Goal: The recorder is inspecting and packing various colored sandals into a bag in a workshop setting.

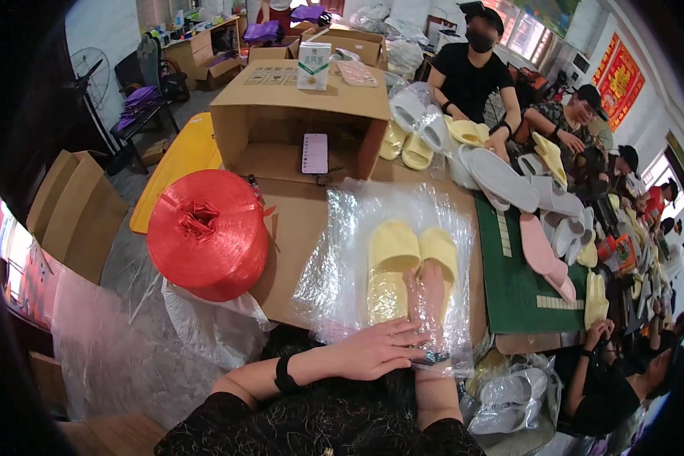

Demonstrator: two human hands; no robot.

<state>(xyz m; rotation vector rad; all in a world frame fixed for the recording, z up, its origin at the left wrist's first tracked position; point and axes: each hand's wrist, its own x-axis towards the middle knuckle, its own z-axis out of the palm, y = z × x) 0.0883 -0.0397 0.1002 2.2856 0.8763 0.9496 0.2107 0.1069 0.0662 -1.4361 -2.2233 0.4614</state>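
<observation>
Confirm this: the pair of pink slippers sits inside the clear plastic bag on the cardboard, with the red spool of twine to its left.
Not quite. The head view shows the pair of slippers in the clear plastic bag is pale yellow, not pink. The rest holds: it sits on the cardboard, and the red spool of twine is to its left.

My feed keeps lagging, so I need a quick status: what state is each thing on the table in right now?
Yellow slippers: paired side by side, inside the clear plastic bag.
Plastic bag: lying flat on the cardboard, open at the near end.
Left hand: flat on the bag's near edge.
Right hand: pushed inside the bag, against the slippers.
Red twine spool: lying on its side, wound full.
Cardboard box: on its side, open.
Phone: propped upright, screen lit.
</observation>
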